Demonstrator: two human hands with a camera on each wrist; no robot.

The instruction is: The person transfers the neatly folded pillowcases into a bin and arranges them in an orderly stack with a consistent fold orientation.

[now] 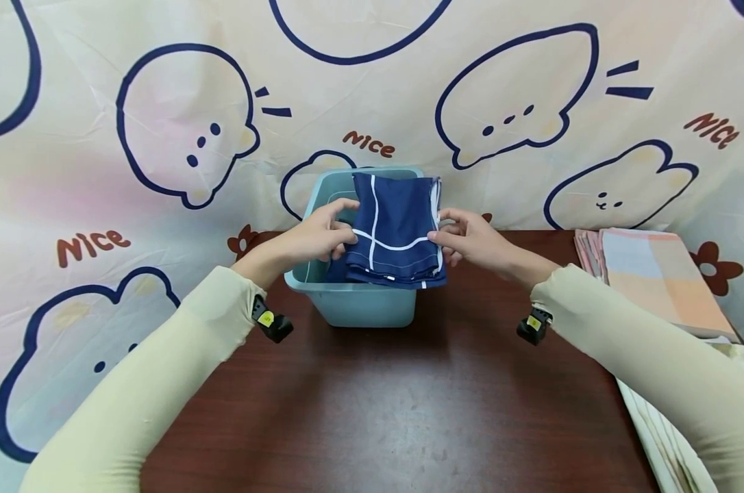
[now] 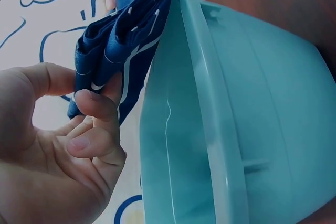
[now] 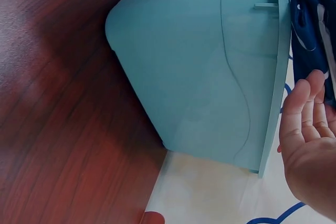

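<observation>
A folded navy cloth (image 1: pixel 403 205) with white lines is held over the right part of a light blue plastic bin (image 1: pixel 366 307). My left hand (image 1: pixel 324 236) grips its left edge; in the left wrist view, that hand's thumb and fingers (image 2: pixel 94 103) pinch the thick folded layers. At the opposite edge, my right hand (image 1: pixel 473 241) holds the cloth with the thumb on top and the fingers beneath. The right wrist view shows the right hand (image 3: pixel 312 129) against the navy folds, partly cut off by the frame. The cloth hides much of the bin's inside.
Dark blue fabric (image 1: pixel 338 270) shows inside the bin, partly covered. The bin stands on a dark reddish-brown table (image 1: pixel 372 411) against a printed curtain (image 1: pixel 360 103). At the right lie a folded pastel checked cloth (image 1: pixel 662 274) and a pale patterned cloth (image 1: pixel 662 438).
</observation>
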